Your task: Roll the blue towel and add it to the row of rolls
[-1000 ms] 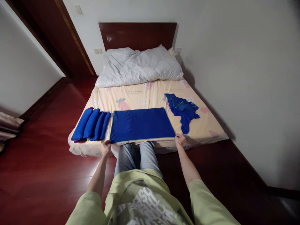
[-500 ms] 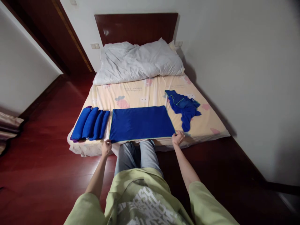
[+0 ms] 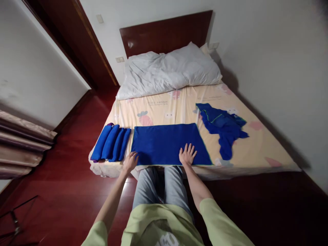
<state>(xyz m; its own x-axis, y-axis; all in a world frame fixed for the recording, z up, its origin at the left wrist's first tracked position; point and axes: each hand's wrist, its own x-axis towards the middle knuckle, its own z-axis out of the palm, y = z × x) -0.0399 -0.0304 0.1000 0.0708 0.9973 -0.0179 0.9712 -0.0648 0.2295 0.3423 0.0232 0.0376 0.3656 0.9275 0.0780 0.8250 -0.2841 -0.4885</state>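
A blue towel (image 3: 164, 141) with thin green edging lies spread flat near the front edge of the bed. My right hand (image 3: 188, 155) rests palm down on its near part, right of the middle, fingers spread. At the near left corner, my left hand (image 3: 131, 161) lies over the towel's edge, fingers loosely bent and pointing right, with nothing visible in its grasp. Several rolled blue towels (image 3: 111, 143) sit side by side just left of that hand. To the right lies a crumpled heap of blue towels (image 3: 222, 124), apart from both hands.
The bed (image 3: 256, 150) has a cream sheet with printed figures. A white quilt (image 3: 169, 71) is bunched against the dark headboard (image 3: 166, 32). Striped curtains (image 3: 23, 147) hang at the left, and a thin black stand (image 3: 15, 222) is on the red floor.
Both hands have let go of the towel's near corners. My right hand has moved inward onto the cloth and spread out; my left has come onto the corner. The view has shifted left.
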